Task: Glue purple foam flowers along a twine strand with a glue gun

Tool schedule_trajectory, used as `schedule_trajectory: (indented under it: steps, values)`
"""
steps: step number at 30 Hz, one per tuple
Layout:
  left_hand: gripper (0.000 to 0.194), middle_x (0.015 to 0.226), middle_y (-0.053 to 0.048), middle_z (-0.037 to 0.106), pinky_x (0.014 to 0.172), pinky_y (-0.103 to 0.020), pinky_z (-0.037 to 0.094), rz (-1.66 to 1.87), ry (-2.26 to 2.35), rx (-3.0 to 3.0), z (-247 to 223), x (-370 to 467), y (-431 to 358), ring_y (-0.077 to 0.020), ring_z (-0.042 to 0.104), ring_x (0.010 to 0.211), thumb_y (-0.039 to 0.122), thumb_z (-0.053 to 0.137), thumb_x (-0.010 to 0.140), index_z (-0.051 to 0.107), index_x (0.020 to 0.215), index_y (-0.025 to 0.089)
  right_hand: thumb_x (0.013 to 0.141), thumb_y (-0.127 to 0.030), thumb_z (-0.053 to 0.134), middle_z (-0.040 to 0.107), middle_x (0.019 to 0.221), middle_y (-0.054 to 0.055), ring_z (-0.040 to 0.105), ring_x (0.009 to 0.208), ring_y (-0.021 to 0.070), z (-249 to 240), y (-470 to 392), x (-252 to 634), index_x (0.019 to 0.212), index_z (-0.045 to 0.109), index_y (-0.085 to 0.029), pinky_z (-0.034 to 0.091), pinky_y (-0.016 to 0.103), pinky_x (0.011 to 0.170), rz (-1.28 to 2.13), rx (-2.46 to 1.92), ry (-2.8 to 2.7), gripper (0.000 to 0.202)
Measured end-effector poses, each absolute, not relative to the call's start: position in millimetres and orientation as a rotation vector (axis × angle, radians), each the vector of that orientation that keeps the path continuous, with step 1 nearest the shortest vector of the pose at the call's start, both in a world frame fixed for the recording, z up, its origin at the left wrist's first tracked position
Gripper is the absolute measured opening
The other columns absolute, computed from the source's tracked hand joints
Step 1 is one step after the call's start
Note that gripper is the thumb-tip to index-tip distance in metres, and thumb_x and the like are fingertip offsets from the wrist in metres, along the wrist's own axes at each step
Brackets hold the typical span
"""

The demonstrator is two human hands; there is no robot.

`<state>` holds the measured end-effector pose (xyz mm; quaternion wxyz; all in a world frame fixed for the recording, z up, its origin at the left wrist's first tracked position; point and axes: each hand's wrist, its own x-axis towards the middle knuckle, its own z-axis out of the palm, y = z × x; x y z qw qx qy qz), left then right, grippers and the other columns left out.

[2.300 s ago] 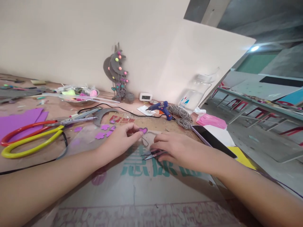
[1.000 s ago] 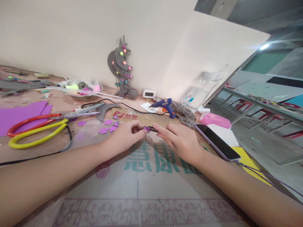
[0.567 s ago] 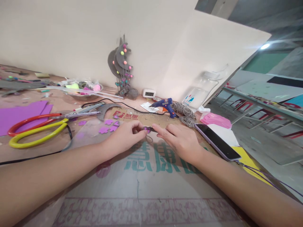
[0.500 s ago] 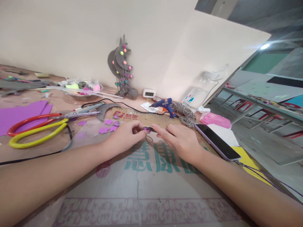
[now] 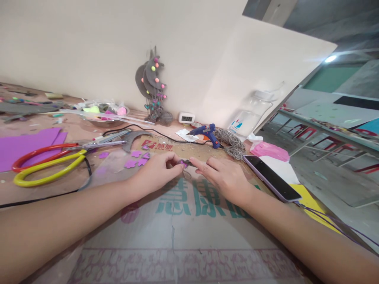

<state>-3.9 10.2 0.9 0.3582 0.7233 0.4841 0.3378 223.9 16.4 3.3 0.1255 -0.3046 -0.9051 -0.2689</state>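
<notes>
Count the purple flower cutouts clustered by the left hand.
3 visible beyond the left hand: upper flower, lower-left flower, lower-right flower. More may be hidden behind it.

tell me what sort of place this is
Probably a craft workroom: a blue glue gun, scissors with red and yellow handles and cut purple flower shapes are in view.

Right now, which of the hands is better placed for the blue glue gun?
Probably the right hand: the blue glue gun lies just beyond it, handle on that side, farther from the left hand, which pinches a purple piece. The right seems to hold a dark tool, though.
</notes>
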Motion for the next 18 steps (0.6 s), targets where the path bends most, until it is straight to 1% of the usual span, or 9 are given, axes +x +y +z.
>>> schedule_trajectory:
  steps: [3, 6, 7, 9, 11, 13, 15, 18]
  values:
    - [0.023, 0.065, 0.001, 0.057, 0.056, -0.024, 0.036, 0.878, 1.239, 1.831, 1.3, -3.6, 10.7, -0.0145, 0.05, 0.061, 0.04, 0.049, 0.077, 0.055, 0.071, 0.018, 0.091, -0.024, 0.045, 0.053, 0.069, 0.001, 0.046, 0.06, 0.0131, 5.9, 13.8, 222.7, 0.133, 0.043, -0.025, 0.034, 0.026, 0.054, -0.691, -0.876, -2.621, 0.042]
    - [0.024, 0.065, 0.002, 0.056, 0.055, -0.024, 0.036, 0.892, 1.233, 1.815, 1.1, -3.1, 10.9, -0.0136, 0.049, 0.06, 0.041, 0.05, 0.077, 0.055, 0.071, 0.018, 0.091, -0.027, 0.046, 0.057, 0.072, 0.002, 0.051, 0.063, 0.0135, 9.3, 12.3, 219.9, 0.133, 0.044, -0.024, 0.039, 0.025, 0.058, -0.478, -0.917, -2.51, 0.042]
    - [0.025, 0.065, 0.002, 0.056, 0.055, -0.023, 0.036, 0.9, 1.233, 1.81, 1.1, -3.0, 10.8, -0.0134, 0.049, 0.06, 0.042, 0.05, 0.077, 0.055, 0.07, 0.018, 0.091, -0.028, 0.046, 0.061, 0.077, 0.003, 0.054, 0.067, 0.014, 10.1, 12.9, 218.8, 0.132, 0.044, -0.024, 0.042, 0.025, 0.061, -0.379, -0.954, -2.447, 0.042]
    - [0.027, 0.064, 0.002, 0.055, 0.055, -0.023, 0.035, 0.902, 1.237, 1.796, 1.3, -2.8, 10.1, -0.0131, 0.048, 0.059, 0.044, 0.05, 0.078, 0.053, 0.07, 0.018, 0.091, -0.029, 0.044, 0.065, 0.095, 0.005, 0.059, 0.08, 0.0154, 10.5, 16.1, 217.0, 0.131, 0.044, -0.025, 0.046, 0.027, 0.07, -0.187, -1.068, -2.307, 0.04]
    - [0.028, 0.063, 0.002, 0.054, 0.055, -0.023, 0.035, 0.895, 1.235, 1.781, 1.9, -2.7, 9.5, -0.0132, 0.048, 0.06, 0.045, 0.049, 0.079, 0.052, 0.069, 0.018, 0.091, -0.031, 0.043, 0.063, 0.111, 0.006, 0.06, 0.093, 0.0176, 8.8, 21.7, 216.1, 0.129, 0.047, -0.025, 0.048, 0.031, 0.079, -0.059, -1.199, -2.206, 0.038]
    - [0.029, 0.064, 0.002, 0.055, 0.055, -0.023, 0.036, 0.894, 1.218, 1.769, 2.6, -2.6, 9.1, -0.0132, 0.049, 0.06, 0.045, 0.049, 0.079, 0.052, 0.069, 0.018, 0.091, -0.032, 0.044, 0.06, 0.119, 0.007, 0.058, 0.102, 0.0202, 5.6, 28.2, 216.5, 0.126, 0.049, -0.024, 0.047, 0.036, 0.085, -0.007, -1.292, -2.171, 0.037]
    - [0.03, 0.063, 0.002, 0.054, 0.054, -0.023, 0.035, 0.903, 1.204, 1.766, 3.5, -2.2, 8.9, -0.0127, 0.048, 0.059, 0.046, 0.049, 0.079, 0.052, 0.068, 0.018, 0.09, -0.032, 0.044, 0.059, 0.12, 0.008, 0.057, 0.105, 0.0222, 1.8, 33.9, 217.9, 0.124, 0.051, -0.023, 0.046, 0.04, 0.087, 0.0, -1.327, -2.19, 0.036]
    - [0.029, 0.061, 0.003, 0.052, 0.052, -0.022, 0.034, 0.908, 1.205, 1.756, 5.0, -1.3, 8.3, -0.0115, 0.046, 0.056, 0.045, 0.05, 0.079, 0.052, 0.067, 0.018, 0.09, -0.028, 0.042, 0.061, 0.113, 0.01, 0.058, 0.103, 0.0227, -3.2, 40.5, 221.3, 0.125, 0.05, -0.02, 0.047, 0.041, 0.086, -0.028, -1.309, -2.263, 0.037]
